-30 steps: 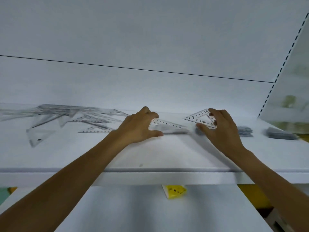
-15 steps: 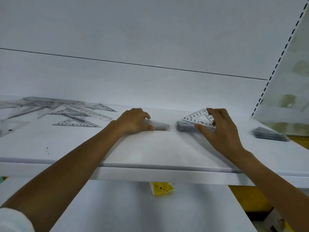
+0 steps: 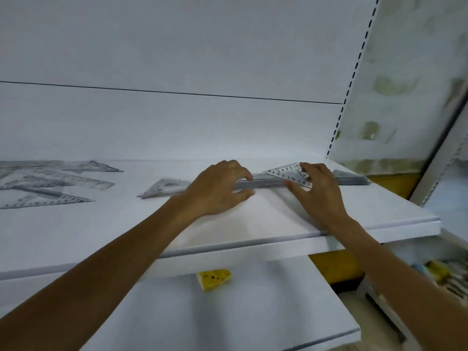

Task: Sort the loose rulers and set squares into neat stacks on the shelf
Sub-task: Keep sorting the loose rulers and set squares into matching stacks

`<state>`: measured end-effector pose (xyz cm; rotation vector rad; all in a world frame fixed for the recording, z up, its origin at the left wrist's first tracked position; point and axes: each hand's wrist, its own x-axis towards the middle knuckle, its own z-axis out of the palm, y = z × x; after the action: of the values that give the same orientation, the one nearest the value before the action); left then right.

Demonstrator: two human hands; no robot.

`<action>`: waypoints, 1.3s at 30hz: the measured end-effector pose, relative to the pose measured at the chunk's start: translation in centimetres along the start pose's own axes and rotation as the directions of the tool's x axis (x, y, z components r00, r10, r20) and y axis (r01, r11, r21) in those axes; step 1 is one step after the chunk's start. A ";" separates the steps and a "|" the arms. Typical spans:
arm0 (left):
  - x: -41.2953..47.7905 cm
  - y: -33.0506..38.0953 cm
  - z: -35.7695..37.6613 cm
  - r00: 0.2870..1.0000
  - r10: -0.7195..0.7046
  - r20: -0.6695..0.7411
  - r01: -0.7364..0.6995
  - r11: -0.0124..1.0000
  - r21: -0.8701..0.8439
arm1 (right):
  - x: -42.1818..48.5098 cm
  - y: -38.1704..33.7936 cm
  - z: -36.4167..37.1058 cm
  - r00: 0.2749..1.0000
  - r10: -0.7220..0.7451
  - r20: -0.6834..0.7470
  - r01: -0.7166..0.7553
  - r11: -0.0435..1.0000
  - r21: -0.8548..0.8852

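On a white shelf (image 3: pixel 278 224), seen looking down along two bare forearms. Left hand (image 3: pixel 220 188) curled over the left end of a long grey ruler (image 3: pixel 266 183) (possibly a thin bundle of rulers; too blurred to tell), fingers on the far edge, thumb on the near edge. Right hand (image 3: pixel 319 191) pinching a small set square (image 3: pixel 287 173) with printed numerals, which overlaps the ruler's right end in this view. Long axis of the ruler running left to right, roughly parallel to the shelf's front edge and spanning the gap between the hands: left hand on it, right hand at its other end. Behind and just right of the right hand, a dark stack (image 3: pixel 352 178) of set squares near the slotted upright (image 3: pixel 354 72). Judged the likely home for the held set square, so a short reach back and rightward for the right hand, a far one for the left. Just left of the left hand, a lone set square (image 3: pixel 164 187) lying flat. Well apart to the far left, a loose pile (image 3: pixel 50 183) of overlapping clear rulers and set squares. Count: two hands, both occupied; one ruler or bundle; one set square held; one lying alone; one stack; at least five pieces in the pile, exact number lost to blur. Below, on the lower shelf (image 3: pixel 253 312), one yellow packet (image 3: pixel 214 278).
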<state>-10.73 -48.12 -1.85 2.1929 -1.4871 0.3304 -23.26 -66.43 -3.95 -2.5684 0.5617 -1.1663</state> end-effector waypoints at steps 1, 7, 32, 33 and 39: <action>0.5 0.8 0.5 0.999 0.024 0.032 -0.024 1.000 0.000 | -0.2 0.6 -0.7 0.999 0.038 -0.007 -0.038 0.999 -0.021; 2.4 5.3 3.8 0.987 0.101 0.128 -0.095 0.994 -0.054 | -2.5 4.9 -5.1 0.980 0.197 -0.027 -0.199 0.971 -0.133; 11.7 17.5 13.8 0.981 -0.175 0.086 0.177 0.984 -0.015 | 6.7 23.9 -9.4 0.971 0.004 0.241 0.027 0.992 -0.125; 11.6 17.6 14.1 0.979 -0.189 0.077 0.192 0.981 -0.029 | 7.1 23.8 -8.9 0.968 -0.022 0.250 0.052 0.992 -0.114; 11.5 17.4 14.8 0.971 -0.229 0.074 0.231 0.973 -0.012 | 8.6 22.7 -6.4 0.960 -0.121 0.251 0.133 0.990 -0.034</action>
<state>-23.23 -70.19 -5.24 2.3530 -1.2479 0.1589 -28.31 -91.05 -3.02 -2.7740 0.3785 -0.8558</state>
